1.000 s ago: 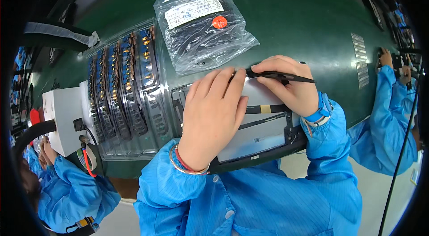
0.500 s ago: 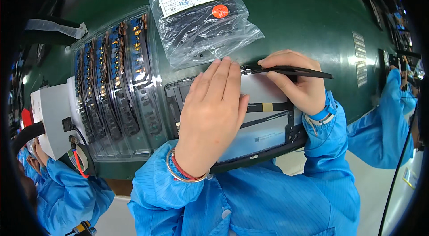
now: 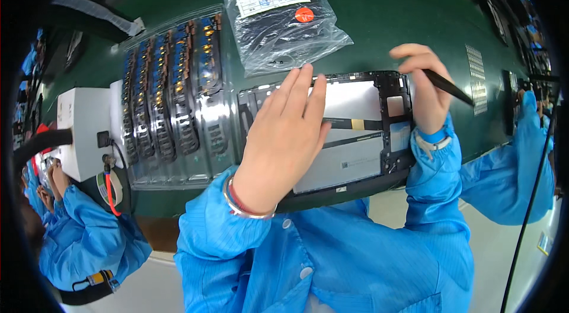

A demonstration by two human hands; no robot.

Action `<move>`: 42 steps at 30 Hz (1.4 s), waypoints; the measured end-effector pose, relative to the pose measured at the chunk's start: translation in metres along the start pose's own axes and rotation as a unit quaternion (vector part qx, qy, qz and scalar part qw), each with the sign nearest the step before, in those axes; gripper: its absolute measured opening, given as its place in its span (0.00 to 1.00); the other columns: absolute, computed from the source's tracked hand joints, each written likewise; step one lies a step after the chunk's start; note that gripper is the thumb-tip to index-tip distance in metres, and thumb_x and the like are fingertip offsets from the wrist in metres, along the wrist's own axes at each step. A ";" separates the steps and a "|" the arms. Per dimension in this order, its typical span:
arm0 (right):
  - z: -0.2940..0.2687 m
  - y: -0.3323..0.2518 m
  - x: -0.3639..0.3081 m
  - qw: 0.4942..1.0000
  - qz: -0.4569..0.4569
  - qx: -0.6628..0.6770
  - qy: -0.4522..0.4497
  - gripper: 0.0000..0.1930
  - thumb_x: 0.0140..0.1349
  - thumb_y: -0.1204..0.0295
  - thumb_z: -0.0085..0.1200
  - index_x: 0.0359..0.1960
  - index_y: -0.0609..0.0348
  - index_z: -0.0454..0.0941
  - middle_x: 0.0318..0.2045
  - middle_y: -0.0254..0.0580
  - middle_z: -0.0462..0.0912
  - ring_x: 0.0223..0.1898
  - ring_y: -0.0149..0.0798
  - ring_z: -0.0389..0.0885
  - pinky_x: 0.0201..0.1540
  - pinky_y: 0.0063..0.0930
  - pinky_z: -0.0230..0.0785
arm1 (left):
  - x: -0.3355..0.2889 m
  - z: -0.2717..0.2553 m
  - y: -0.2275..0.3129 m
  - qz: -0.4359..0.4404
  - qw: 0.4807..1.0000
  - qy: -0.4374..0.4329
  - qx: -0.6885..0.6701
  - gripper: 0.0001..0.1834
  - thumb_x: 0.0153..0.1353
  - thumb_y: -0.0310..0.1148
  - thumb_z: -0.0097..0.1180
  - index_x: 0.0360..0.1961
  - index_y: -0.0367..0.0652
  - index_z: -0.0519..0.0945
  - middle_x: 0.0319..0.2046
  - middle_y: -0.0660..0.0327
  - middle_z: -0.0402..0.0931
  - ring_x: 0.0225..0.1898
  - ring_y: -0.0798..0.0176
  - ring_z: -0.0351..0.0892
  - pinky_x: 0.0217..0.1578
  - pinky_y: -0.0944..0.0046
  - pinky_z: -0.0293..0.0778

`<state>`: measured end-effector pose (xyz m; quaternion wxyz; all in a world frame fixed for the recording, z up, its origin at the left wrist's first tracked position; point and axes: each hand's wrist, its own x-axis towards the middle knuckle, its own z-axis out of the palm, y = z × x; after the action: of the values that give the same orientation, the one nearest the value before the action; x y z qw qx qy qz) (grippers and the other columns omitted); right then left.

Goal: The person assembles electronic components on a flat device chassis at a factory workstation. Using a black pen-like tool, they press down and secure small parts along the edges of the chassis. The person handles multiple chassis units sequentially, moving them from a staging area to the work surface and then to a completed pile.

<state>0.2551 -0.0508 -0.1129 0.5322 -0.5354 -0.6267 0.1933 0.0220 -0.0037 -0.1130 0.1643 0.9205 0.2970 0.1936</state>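
My left hand (image 3: 284, 138) lies flat, fingers outstretched, over the left part of an opened tablet (image 3: 338, 162). That tablet has a black frame, silver inner panels and a dark ribbon strip with a yellowish patch across its middle. My right hand (image 3: 430, 85) is raised at the tablet's right end, closed round black tweezers (image 3: 451, 88). The handle end of the tweezers points down to the right; their tips are hidden by the fingers. A blue band and a whitish strap circle my right wrist.
Left of the tablet sits a clear plastic tray (image 3: 228, 135) holding several flex boards (image 3: 160, 94). Behind is a clear bag (image 3: 284, 46) with dark contents. A white box (image 3: 86, 129) with cables stands farther left. Co-workers in blue sleeves (image 3: 95, 236) are at both sides.
My right hand has lifted off the tablet's far edge and moved right with the tweezers, which now tilt downward. The left hand stays on the tablet. The whole view has shifted slightly.
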 end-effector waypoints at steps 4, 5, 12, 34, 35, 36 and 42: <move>-0.038 -0.021 -0.037 0.996 0.045 -0.077 0.007 0.06 0.49 0.81 0.44 0.27 0.66 0.73 0.39 0.49 0.77 0.38 0.37 0.75 0.40 0.24 0.64 | -0.050 -0.038 0.012 -0.069 0.997 0.006 0.020 0.21 0.43 0.30 0.62 0.41 0.37 0.74 0.40 0.54 0.73 0.38 0.53 0.74 0.38 0.61 0.72; -0.043 -0.023 -0.058 0.990 0.077 -0.119 0.012 0.07 0.48 0.82 0.44 0.28 0.67 0.74 0.39 0.48 0.77 0.37 0.38 0.76 0.39 0.24 0.65 | -0.070 -0.041 0.011 -0.090 0.996 0.012 0.005 0.20 0.43 0.30 0.62 0.40 0.37 0.75 0.38 0.55 0.73 0.36 0.53 0.74 0.36 0.61 0.72; -0.023 -0.059 -0.125 0.944 0.211 -0.225 -0.121 0.44 0.32 0.70 0.70 0.56 0.65 0.62 0.51 0.51 0.69 0.50 0.44 0.72 0.38 0.24 0.71 | -0.140 -0.022 0.006 -0.143 0.987 0.023 -0.069 0.25 0.45 0.27 0.63 0.47 0.33 0.73 0.42 0.51 0.72 0.42 0.51 0.75 0.42 0.60 0.73; 0.024 -0.093 -0.085 0.966 0.016 -0.248 0.073 0.15 0.43 0.81 0.58 0.37 0.61 0.78 0.16 0.37 0.68 0.16 0.30 0.65 0.20 0.22 0.59 | 0.037 -0.089 -0.137 0.104 0.987 0.028 0.123 0.11 0.50 0.26 0.52 0.37 0.37 0.76 0.35 0.53 0.74 0.40 0.50 0.73 0.43 0.58 0.70; 0.029 -0.098 -0.083 0.969 0.030 -0.235 0.066 0.14 0.43 0.81 0.58 0.36 0.61 0.78 0.16 0.39 0.69 0.17 0.32 0.67 0.20 0.23 0.59 | 0.051 -0.081 -0.153 0.104 0.986 -0.002 0.133 0.11 0.51 0.27 0.52 0.37 0.37 0.77 0.35 0.53 0.74 0.41 0.50 0.73 0.43 0.58 0.69; 0.033 -0.097 -0.085 0.973 0.011 -0.219 0.068 0.14 0.42 0.81 0.58 0.35 0.61 0.78 0.15 0.39 0.69 0.16 0.33 0.67 0.20 0.24 0.59 | 0.060 -0.070 -0.164 0.103 0.983 -0.018 0.149 0.10 0.51 0.28 0.53 0.36 0.38 0.77 0.35 0.54 0.74 0.41 0.51 0.73 0.43 0.58 0.70; 0.044 -0.098 -0.089 0.983 0.001 -0.180 0.038 0.13 0.41 0.81 0.57 0.33 0.60 0.78 0.14 0.39 0.70 0.16 0.37 0.68 0.20 0.27 0.59 | 0.065 -0.061 -0.164 0.051 0.970 -0.041 0.233 0.07 0.50 0.32 0.55 0.32 0.47 0.79 0.34 0.62 0.75 0.39 0.56 0.75 0.38 0.59 0.72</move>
<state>0.1586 -0.1492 -0.0897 0.4501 -0.6297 -0.6305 0.0572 -0.0367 0.1736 -0.1116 -0.0532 0.9544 0.2798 0.0893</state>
